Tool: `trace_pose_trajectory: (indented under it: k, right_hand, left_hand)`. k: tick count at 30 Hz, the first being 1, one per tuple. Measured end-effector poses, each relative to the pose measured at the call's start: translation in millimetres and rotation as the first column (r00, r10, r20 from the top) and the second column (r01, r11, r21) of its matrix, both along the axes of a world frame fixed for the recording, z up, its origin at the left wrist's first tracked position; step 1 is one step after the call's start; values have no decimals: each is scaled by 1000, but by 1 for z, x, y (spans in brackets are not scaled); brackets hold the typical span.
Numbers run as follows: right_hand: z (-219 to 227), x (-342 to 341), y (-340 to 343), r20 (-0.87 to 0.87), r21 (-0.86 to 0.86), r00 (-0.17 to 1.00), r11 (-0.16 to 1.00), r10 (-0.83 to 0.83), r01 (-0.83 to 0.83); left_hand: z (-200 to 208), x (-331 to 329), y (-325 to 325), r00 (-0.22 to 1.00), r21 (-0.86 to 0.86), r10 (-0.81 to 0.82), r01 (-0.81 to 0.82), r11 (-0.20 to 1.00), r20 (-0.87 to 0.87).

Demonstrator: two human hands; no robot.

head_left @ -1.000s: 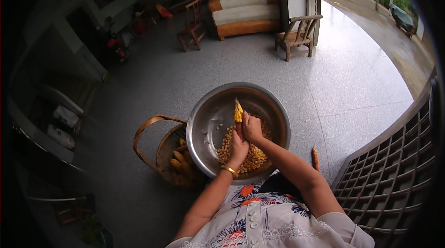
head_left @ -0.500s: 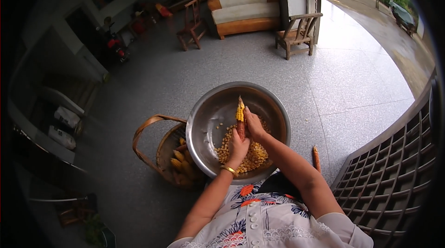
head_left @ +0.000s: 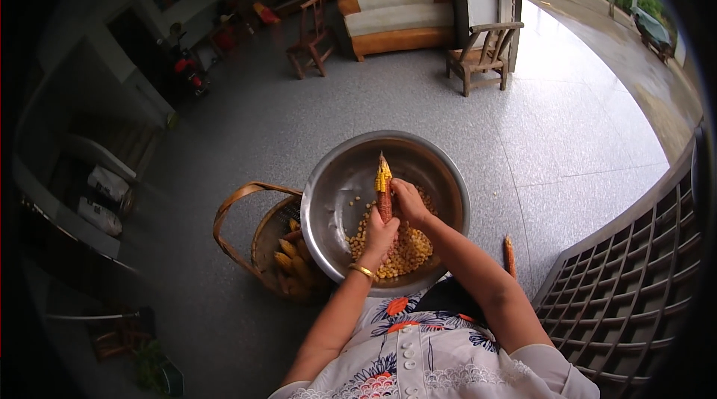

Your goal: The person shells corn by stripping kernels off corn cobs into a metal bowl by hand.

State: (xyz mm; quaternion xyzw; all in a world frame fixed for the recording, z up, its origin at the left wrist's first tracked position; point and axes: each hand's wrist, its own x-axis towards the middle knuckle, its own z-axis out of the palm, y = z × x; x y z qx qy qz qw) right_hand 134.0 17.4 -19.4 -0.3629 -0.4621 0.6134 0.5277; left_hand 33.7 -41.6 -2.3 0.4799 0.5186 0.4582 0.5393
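Observation:
A corn cob points upright and slightly left above a wide metal basin. Yellow kernels still cover its upper part, while the lower part is bare and reddish. Wrapped round its lower end is my left hand, with a gold bangle on the wrist. My right hand is closed, its fingers curled against the cob's right side just below the kernels. Loose corn kernels lie in the bottom of the basin, partly hidden by my hands and forearms.
Left of the basin stands a handled wicker basket with several ears of corn. A stripped cob lies on the floor to the right, near a metal lattice. Wooden chairs and a sofa stand farther off.
The cob has tilted a little more to the left. My right hand has slid slightly down along it, and my left hand has shifted slightly left.

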Motion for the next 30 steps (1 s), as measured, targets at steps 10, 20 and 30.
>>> trace_pose_trajectory:
  k: [10, 20, 30]
  right_hand:
    - [-3, 0, 5, 142, -24, 989, 999, -40, 44]
    - [-1, 6, 3, 520, 305, 801, 940, -296, 150]
    - [2, 5, 1, 572, 369, 730, 912, -373, 177]
  left_hand:
    - [-13, 0, 5, 817, 349, 214, -17, 937, -535]
    - [-3, -4, 4, 968, 100, -32, 58, 993, -247]
    - [5, -11, 3, 938, -173, -191, 247, 953, 288]
